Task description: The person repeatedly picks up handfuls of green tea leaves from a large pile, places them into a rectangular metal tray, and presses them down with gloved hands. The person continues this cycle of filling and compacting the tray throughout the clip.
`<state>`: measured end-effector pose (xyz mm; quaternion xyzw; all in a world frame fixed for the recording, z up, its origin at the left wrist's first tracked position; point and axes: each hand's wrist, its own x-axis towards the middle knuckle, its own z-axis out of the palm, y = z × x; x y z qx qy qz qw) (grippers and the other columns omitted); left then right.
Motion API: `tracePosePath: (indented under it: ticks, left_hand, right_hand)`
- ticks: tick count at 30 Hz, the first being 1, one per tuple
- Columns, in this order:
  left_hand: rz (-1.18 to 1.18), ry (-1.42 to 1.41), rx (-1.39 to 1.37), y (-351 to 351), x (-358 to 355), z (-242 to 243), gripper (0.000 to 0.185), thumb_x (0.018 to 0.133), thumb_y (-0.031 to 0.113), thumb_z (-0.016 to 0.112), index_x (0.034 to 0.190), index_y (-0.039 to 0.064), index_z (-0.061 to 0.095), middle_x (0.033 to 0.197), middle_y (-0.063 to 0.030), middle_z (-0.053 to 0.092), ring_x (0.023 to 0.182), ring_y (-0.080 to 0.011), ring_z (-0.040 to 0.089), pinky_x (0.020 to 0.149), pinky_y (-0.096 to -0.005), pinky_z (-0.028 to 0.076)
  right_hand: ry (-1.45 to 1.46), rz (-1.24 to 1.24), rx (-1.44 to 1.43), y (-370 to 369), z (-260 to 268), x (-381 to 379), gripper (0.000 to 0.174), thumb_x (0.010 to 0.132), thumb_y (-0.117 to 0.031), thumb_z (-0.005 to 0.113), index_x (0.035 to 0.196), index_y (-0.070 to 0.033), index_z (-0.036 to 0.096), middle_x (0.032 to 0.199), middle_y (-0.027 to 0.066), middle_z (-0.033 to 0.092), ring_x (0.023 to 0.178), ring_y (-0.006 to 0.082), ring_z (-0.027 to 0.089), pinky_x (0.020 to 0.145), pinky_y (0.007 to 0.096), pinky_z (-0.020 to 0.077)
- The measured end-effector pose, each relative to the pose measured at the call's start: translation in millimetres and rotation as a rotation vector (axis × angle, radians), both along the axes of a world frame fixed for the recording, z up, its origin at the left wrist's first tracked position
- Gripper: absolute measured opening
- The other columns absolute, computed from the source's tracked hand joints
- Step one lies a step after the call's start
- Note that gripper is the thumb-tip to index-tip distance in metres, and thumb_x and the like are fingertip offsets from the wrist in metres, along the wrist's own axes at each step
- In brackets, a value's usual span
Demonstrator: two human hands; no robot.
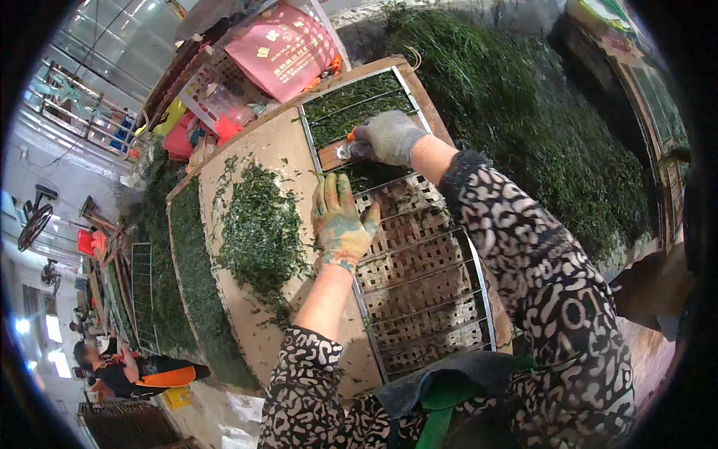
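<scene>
My right hand (390, 138), in a grey work glove, grips a small hand tool (335, 157) with a brown wooden part and a shiny piece. The tool rests over dark chopped greens (359, 104) in the far sections of a metal frame (477, 269). My left hand (343, 224) wears a yellow glove stained green; it lies palm down on the frame's left side, thumb apart, holding nothing. Under the near sections shows a woven slatted mat (415, 280). A loose heap of chopped greens (261, 230) sits left of my left hand on a pale board (241, 331).
A large mound of long green strands (533, 134) lies right of the board. Beyond the far edge stand a pink bag with writing (280, 50) and a plastic basket (196, 106). More greens (196, 269) spread at the left. Another person (129, 367) is at lower left.
</scene>
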<state>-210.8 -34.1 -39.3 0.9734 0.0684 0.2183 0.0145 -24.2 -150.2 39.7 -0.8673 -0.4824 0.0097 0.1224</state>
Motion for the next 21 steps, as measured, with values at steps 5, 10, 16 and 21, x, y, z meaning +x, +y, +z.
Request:
tracePosePath:
  ticks: [5,10,16,21]
  left_hand:
    - [0.018,-0.167,-0.005,-1,-2,-6,0.090,0.083,0.045,0.071,0.146,-0.009,0.036,0.149,-0.0290,0.036,0.136,-0.0457,0.039,0.116,-0.0536,0.032]
    - [0.039,0.102,0.081,-1,1,-4,0.064,0.095,0.045,0.052,0.143,0.002,0.053,0.154,-0.0163,0.045,0.147,-0.0290,0.036,0.118,-0.0468,0.028]
    - [0.109,0.232,0.063,-4,3,-6,0.066,0.097,0.045,0.044,0.151,0.007,0.043,0.161,-0.0150,0.034,0.150,-0.0281,0.029,0.119,-0.0484,0.025]
    - [0.091,0.151,0.114,-3,5,-8,0.063,0.095,0.044,0.052,0.146,0.006,0.049,0.158,-0.0160,0.039,0.145,-0.0302,0.038,0.115,-0.0491,0.031]
  right_hand:
    - [0.027,-0.142,0.073,-2,-44,-39,0.041,0.095,-0.051,0.053,0.089,-0.017,0.075,0.085,0.0150,0.072,0.085,0.0368,0.070,0.076,0.0479,0.0552]
    - [0.002,-0.266,0.177,12,-65,-37,0.043,0.096,-0.052,0.052,0.087,-0.017,0.074,0.084,0.0167,0.071,0.082,0.0381,0.069,0.072,0.0502,0.0535]
    - [-0.110,-0.244,0.424,-58,-53,-85,0.039,0.096,-0.039,0.058,0.119,-0.008,0.063,0.111,0.0179,0.064,0.108,0.0409,0.058,0.090,0.0494,0.0483]
    - [-0.232,-0.344,0.163,-101,-84,-135,0.045,0.094,-0.043,0.059,0.122,-0.008,0.062,0.122,0.0143,0.063,0.119,0.0362,0.057,0.107,0.0529,0.0380]
